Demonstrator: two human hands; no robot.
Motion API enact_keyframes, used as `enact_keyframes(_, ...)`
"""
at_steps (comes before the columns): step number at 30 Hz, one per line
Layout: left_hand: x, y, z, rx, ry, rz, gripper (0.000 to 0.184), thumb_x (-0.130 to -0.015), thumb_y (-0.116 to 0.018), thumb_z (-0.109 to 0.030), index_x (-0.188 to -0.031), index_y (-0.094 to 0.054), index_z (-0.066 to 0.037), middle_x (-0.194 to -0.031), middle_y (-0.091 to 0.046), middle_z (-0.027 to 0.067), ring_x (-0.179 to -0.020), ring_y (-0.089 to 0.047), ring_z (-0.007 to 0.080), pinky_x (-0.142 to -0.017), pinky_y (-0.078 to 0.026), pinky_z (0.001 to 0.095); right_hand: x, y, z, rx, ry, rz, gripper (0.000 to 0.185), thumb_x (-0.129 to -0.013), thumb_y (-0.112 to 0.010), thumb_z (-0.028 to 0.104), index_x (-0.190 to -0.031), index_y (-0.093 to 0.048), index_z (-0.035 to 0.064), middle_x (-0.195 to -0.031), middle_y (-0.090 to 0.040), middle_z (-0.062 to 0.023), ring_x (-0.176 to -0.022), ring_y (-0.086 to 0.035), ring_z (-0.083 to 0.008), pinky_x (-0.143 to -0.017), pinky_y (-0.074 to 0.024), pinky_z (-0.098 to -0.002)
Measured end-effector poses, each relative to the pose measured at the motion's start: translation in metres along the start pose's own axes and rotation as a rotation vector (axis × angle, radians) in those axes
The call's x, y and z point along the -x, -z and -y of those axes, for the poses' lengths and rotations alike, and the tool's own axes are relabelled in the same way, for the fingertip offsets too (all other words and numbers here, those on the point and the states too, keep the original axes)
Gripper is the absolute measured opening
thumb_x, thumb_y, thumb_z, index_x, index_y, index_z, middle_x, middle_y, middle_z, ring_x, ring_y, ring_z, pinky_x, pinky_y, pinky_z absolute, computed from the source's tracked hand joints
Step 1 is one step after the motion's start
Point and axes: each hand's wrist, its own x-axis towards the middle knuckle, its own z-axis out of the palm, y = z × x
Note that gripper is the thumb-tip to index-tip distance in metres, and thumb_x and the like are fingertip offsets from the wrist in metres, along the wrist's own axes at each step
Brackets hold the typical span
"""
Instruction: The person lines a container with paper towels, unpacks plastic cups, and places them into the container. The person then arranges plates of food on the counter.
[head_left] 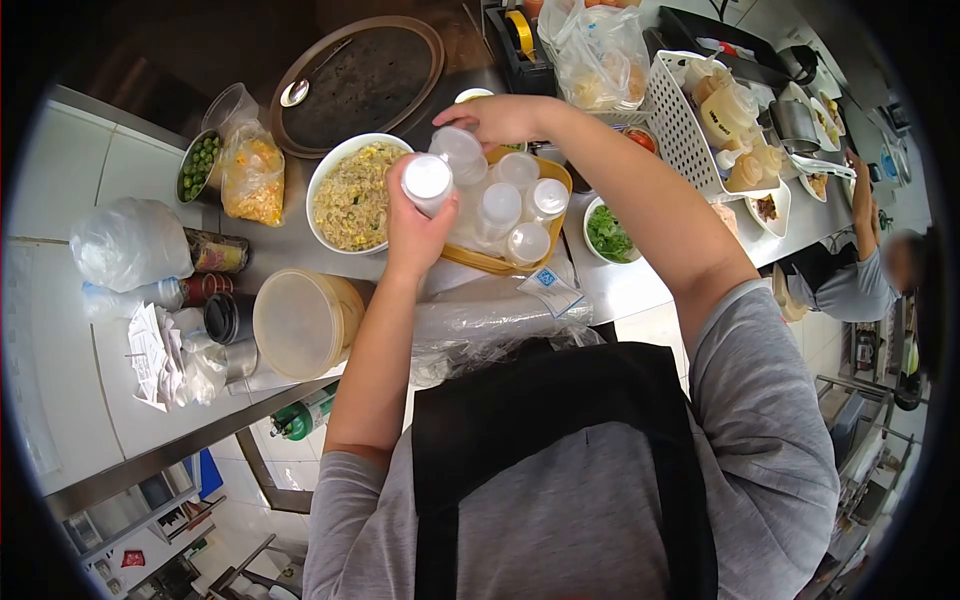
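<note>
My left hand (418, 235) is closed around a small container with a white top (427, 178), held above the counter next to the bowl of fried rice (352, 195). My right hand (505, 120) reaches in from the right, its fingers curled at the rim of a translucent plastic cup (458, 154). Beneath both hands sits a yellow tray (487, 262) with several translucent, pale-topped containers (500, 205) in it. Whatever is inside the container in my left hand is hidden.
A bowl of chopped greens (610, 235) stands right of the tray. At left are a bag of orange food (252, 175) and a large plastic tub (305, 322). A white basket (690, 150) holds bottles. Another person (850, 280) works at far right.
</note>
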Motion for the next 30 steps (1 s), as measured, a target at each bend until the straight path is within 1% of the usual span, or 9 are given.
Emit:
enact_keyframes(1, 0.003, 0.0, 0.003, -0.001, 0.001, 0.001, 0.064, -0.075, -0.072, -0.006, -0.129, -0.036, -0.004, -0.119, -0.051, 0.0171, -0.111, -0.054, 0.0259, -0.095, -0.042, 0.0374, 0.004, 0.0, -0.004, -0.366, 0.022, -0.03, 0.049, -0.086, -0.058, 0.006, -0.134, -0.05, 0.0094, -0.133, -0.052, -0.0111, -0.122, -0.05, -0.021, -0.099, -0.0438, -0.0321)
enact_keyframes(5, 0.015, -0.002, 0.018, 0.121, 0.098, 0.051, 0.07, -0.076, -0.074, -0.007, -0.132, -0.031, -0.004, -0.124, -0.047, 0.017, -0.114, -0.052, 0.0253, -0.097, -0.042, 0.0377, 0.027, 0.011, 0.016, -0.267, -0.026, -0.067, 0.047, -0.095, -0.05, 0.02, -0.141, -0.042, 0.014, -0.142, -0.044, -0.0101, -0.125, -0.047, -0.0227, -0.1, -0.044, -0.0376)
enact_keyframes(6, 0.016, -0.003, 0.022, 0.199, 0.159, 0.052, 0.072, -0.076, -0.075, -0.008, -0.133, -0.03, -0.004, -0.126, -0.046, 0.017, -0.115, -0.051, 0.0255, -0.097, -0.041, 0.0379, 0.04, 0.009, 0.033, -0.283, -0.056, -0.06, 0.053, -0.095, -0.052, 0.036, -0.142, -0.04, 0.0155, -0.144, -0.042, -0.0104, -0.129, -0.044, -0.0234, -0.1, -0.0435, -0.0412)
enact_keyframes(9, 0.012, -0.002, 0.017, 0.013, 0.119, 0.124, 0.076, -0.074, -0.076, -0.01, -0.133, -0.03, -0.001, -0.126, -0.048, 0.0206, -0.116, -0.052, 0.0299, -0.098, -0.041, 0.0394, 0.063, -0.005, 0.058, -0.164, 0.095, -0.088, 0.063, -0.09, -0.057, 0.049, -0.141, -0.041, 0.0164, -0.144, -0.041, -0.0113, -0.131, -0.042, -0.0254, -0.1, -0.0426, -0.0407)
enact_keyframes(11, 0.009, 0.0, 0.005, -0.106, 0.141, 0.17, 0.078, -0.073, -0.077, -0.01, -0.134, -0.03, 0.0, -0.125, -0.049, 0.0232, -0.116, -0.052, 0.0336, -0.098, -0.041, 0.0405, 0.053, -0.017, 0.05, 0.136, 0.193, -0.215, 0.068, -0.082, -0.067, 0.046, -0.139, -0.043, 0.018, -0.144, -0.041, -0.0134, -0.129, -0.043, -0.0305, -0.102, -0.0416, -0.0397)
enact_keyframes(13, 0.006, 0.001, -0.006, -0.225, 0.165, 0.219, 0.08, -0.071, -0.077, -0.01, -0.134, -0.029, 0.002, -0.124, -0.05, 0.0258, -0.117, -0.052, 0.0374, -0.098, -0.042, 0.0416, 0.051, -0.033, 0.053, 0.487, 0.626, -0.523, 0.073, -0.074, -0.075, 0.035, -0.139, -0.044, 0.0212, -0.141, -0.044, -0.0158, -0.125, -0.046, -0.0346, -0.102, -0.0417, -0.0396)
enact_keyframes(16, 0.004, -0.001, -0.008, -0.3, 0.112, 0.299, 0.083, -0.069, -0.078, -0.012, -0.134, -0.029, 0.004, -0.121, -0.052, 0.0292, -0.113, -0.054, 0.0418, -0.094, -0.045, 0.0437, 0.052, -0.046, 0.057, 0.446, 0.47, -0.388, 0.06, -0.068, -0.078, 0.023, -0.123, -0.055, 0.0178, -0.123, -0.056, -0.0127, -0.115, -0.054, -0.0333, -0.095, -0.0455, -0.0409)
enact_keyframes(18, 0.003, -0.003, -0.009, -0.65, 0.131, 0.349, 0.087, -0.068, -0.079, -0.014, -0.137, -0.027, 0.001, -0.12, -0.054, 0.0271, -0.106, -0.058, 0.0413, -0.087, -0.049, 0.0454, 0.052, -0.047, 0.051, 0.441, 0.356, -0.333, 0.041, -0.068, -0.077, 0.017, -0.105, -0.059, 0.0114, -0.108, -0.061, -0.0091, -0.103, -0.059, -0.0324, -0.089, -0.0477, -0.0405)
enact_keyframes(30, -0.014, -0.008, -0.022, -0.92, 0.242, 0.543, 0.108, -0.063, -0.083, -0.021, -0.147, -0.017, -0.006, -0.104, -0.065, 0.023, -0.094, -0.065, 0.038, -0.079, -0.052, 0.045, 0.06, -0.033, 0.022, 0.346, 0.477, -0.421, 0.053, -0.066, -0.079, 0.012, -0.113, -0.054, 0.0054, -0.11, -0.058, -0.0138, -0.108, -0.055, -0.0342, -0.092, -0.0451, -0.0391)
